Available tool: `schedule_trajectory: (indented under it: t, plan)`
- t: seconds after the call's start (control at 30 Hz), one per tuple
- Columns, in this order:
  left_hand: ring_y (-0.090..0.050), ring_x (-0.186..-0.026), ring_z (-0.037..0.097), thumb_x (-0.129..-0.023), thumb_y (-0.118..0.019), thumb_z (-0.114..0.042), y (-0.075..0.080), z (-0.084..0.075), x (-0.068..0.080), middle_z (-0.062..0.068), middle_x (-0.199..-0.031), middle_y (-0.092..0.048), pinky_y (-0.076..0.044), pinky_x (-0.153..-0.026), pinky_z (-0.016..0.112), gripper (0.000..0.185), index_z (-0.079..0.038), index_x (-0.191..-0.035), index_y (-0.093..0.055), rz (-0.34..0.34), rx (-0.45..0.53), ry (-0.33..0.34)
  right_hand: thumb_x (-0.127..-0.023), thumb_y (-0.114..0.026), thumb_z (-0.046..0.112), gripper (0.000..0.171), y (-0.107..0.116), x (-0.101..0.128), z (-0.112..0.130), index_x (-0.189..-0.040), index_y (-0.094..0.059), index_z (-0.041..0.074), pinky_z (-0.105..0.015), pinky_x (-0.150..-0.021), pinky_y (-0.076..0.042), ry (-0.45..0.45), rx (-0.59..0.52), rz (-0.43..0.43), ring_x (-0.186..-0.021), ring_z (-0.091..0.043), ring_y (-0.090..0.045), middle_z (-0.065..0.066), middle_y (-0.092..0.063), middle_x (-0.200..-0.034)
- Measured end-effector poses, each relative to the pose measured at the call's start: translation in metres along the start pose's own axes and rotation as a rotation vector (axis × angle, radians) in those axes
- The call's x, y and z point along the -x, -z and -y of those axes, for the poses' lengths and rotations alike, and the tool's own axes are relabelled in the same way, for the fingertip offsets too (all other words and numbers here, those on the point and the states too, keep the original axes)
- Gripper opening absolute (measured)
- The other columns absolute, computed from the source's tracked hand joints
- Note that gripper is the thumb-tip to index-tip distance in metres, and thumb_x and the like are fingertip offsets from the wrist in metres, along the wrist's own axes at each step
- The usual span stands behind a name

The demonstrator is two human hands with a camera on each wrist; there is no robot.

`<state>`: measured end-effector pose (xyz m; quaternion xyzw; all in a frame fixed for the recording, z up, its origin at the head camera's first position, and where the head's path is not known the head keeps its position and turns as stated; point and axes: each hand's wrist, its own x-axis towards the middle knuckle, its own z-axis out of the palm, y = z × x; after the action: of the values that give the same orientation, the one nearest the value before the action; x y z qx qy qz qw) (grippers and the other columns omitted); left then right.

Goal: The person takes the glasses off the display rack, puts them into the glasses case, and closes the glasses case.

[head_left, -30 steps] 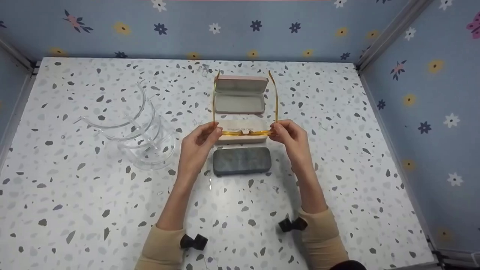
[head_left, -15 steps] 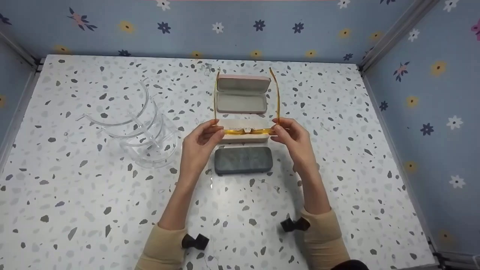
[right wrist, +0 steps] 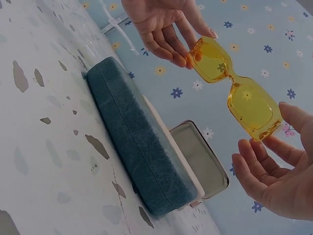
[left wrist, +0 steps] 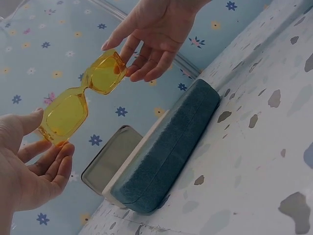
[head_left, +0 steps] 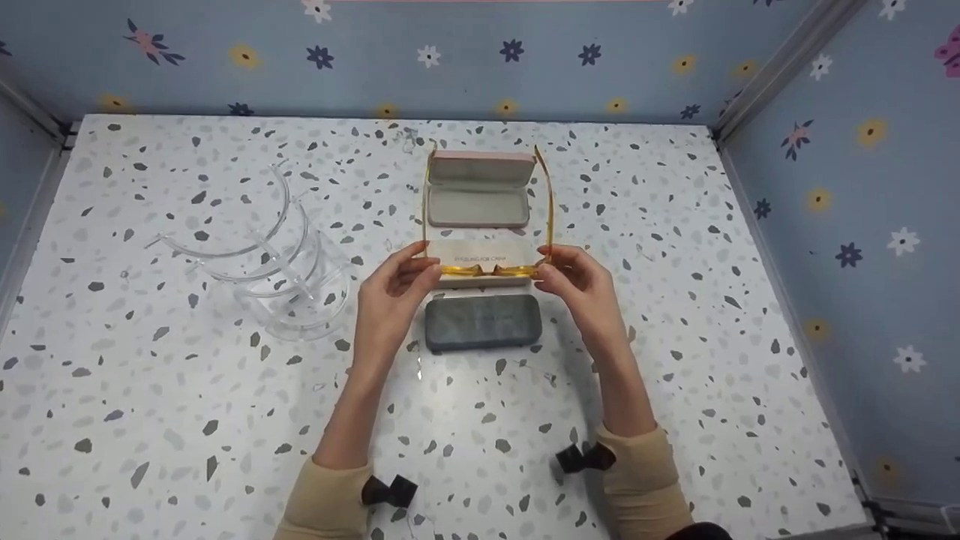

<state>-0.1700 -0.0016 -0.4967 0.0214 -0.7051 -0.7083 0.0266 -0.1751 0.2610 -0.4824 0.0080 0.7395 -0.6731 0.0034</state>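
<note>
Sunglasses with a yellow see-through frame and yellow lenses (left wrist: 65, 115) are held in the air between both hands, temple arms (head_left: 550, 210) unfolded and pointing away from the person. My left hand (head_left: 390, 304) pinches one end of the front between thumb and fingers. At the opposite end, my right hand (head_left: 592, 300) pinches the hinge corner in the same way. Below the glasses lies a cream glasses case (head_left: 484, 250) with printed lettering, partly covered by them. Nearer the person sits a closed teal glasses case (head_left: 484, 322). Behind stands an opened pink case with grey lining (head_left: 480, 206).
A clear acrylic stand with curved bars (head_left: 292, 274) is on the left of the speckled white table (head_left: 720, 315). Flowered blue walls (head_left: 465, 82) rise behind and at the sides. Each sleeve carries a small black device (head_left: 390, 491).
Both hands have shifted the sunglasses slightly toward the person, showing more of the cream case's lettering. The grip is the same and the cases stay in place.
</note>
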Motion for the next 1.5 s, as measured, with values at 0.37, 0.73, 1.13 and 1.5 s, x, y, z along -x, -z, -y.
schedule_trajectory:
  t: [0.37, 0.73, 1.13, 1.5]
  plan:
    - [-0.071, -0.108, 0.016, -0.093, -0.078, -0.027, -0.0007, -0.0001, 0.0001, 0.009, -0.116, -0.076, -0.056, -0.097, 0.023, 0.046, -0.016, -0.136, -0.067, 0.006, 0.013, -0.023, -0.099, -0.070, 0.016, 0.032, 0.0007, 0.0003, 0.0014, -0.127, -0.066, 0.001, -0.034, -0.091, -0.062, 0.027, -0.006, -0.014, -0.101, -0.019, -0.070, -0.011, -0.067, -0.112]
    - [-0.070, -0.106, 0.013, -0.093, -0.078, -0.023, 0.0010, 0.0022, 0.0004, 0.011, -0.116, -0.077, -0.055, -0.097, 0.020, 0.044, -0.017, -0.136, -0.068, 0.010, 0.004, -0.019, -0.099, -0.070, 0.017, 0.031, -0.0016, -0.0002, 0.0021, -0.127, -0.067, 0.004, -0.045, -0.096, -0.061, 0.034, -0.006, -0.025, -0.104, -0.022, -0.070, -0.012, -0.067, -0.117]
    - [-0.070, -0.107, 0.013, -0.095, -0.075, -0.021, 0.0011, 0.0059, -0.0011, 0.010, -0.117, -0.075, -0.055, -0.097, 0.019, 0.041, -0.018, -0.136, -0.068, 0.043, 0.012, -0.013, -0.098, -0.070, 0.014, 0.033, -0.0020, -0.0003, 0.0010, -0.128, -0.067, 0.000, -0.035, -0.090, -0.063, 0.046, -0.019, -0.031, -0.098, -0.019, -0.071, -0.010, -0.069, -0.110]
    - [-0.069, -0.104, 0.011, -0.096, -0.074, -0.023, 0.0002, 0.0056, -0.0014, 0.008, -0.117, -0.073, -0.055, -0.095, 0.019, 0.040, -0.020, -0.135, -0.069, 0.065, -0.004, -0.018, -0.098, -0.070, 0.011, 0.036, -0.0007, -0.0013, 0.0020, -0.133, -0.065, 0.000, -0.029, -0.086, -0.063, 0.071, 0.013, -0.034, -0.096, -0.018, -0.071, -0.011, -0.071, -0.109]
